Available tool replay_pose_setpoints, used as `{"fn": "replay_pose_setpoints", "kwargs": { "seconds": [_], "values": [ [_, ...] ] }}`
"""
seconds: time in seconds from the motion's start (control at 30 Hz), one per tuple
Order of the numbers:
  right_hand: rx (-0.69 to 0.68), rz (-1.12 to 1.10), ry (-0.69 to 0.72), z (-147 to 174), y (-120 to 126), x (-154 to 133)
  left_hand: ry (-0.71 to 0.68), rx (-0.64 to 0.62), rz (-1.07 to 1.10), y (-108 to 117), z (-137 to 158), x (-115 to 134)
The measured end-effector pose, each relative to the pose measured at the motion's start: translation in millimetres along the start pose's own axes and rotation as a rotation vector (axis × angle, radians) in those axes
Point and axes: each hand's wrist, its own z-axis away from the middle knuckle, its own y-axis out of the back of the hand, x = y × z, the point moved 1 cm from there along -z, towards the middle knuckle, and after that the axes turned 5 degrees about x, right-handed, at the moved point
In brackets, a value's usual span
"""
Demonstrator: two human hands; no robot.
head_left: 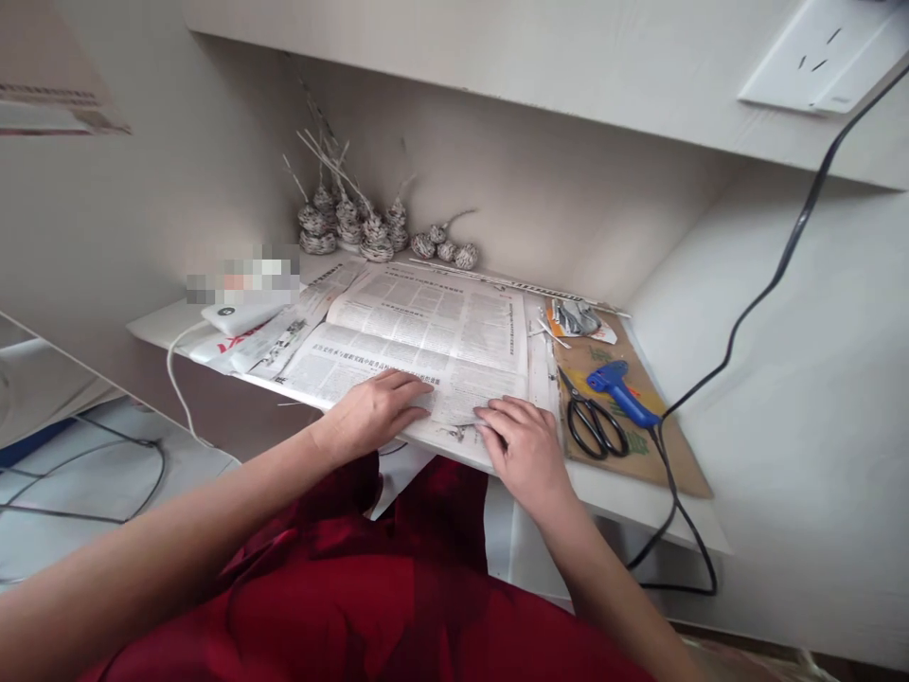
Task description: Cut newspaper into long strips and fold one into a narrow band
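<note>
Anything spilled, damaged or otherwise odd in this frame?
One thing stands out: a pixelated patch at the back of the white device, left on the tabletop, hides what is there; the surroundings appear unmasked.

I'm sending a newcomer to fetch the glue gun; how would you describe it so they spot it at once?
At the right end of the white desk, beside the newspaper at the right hand, lies a brown cardboard sheet. The glue gun is on it, next to the scissors. Its bright blue, pistol-shaped body sets it apart from their black handles.
</note>
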Motion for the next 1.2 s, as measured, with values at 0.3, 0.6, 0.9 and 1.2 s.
{"fn": "replay_pose_setpoints", "kwargs": {
  "seconds": [0.3,0.6,0.9,1.2],
  "values": [
    [0.009,-0.015,-0.023,0,-2,-6,-0.024,-0.048,-0.082,-2,-3,4],
    [-0.037,-0.012,-0.030,-1,0,-6,0.003,-0.121,-0.139,2,-6,-4],
    [0.057,-0.046,-0.050,2,-5,-1,-0.005,-0.216,-0.235,3,-16,12],
    [0.133,-0.078,0.000,2,-7,9,-0.071,-0.265,-0.208,9,-5,-5]
  ]
}}
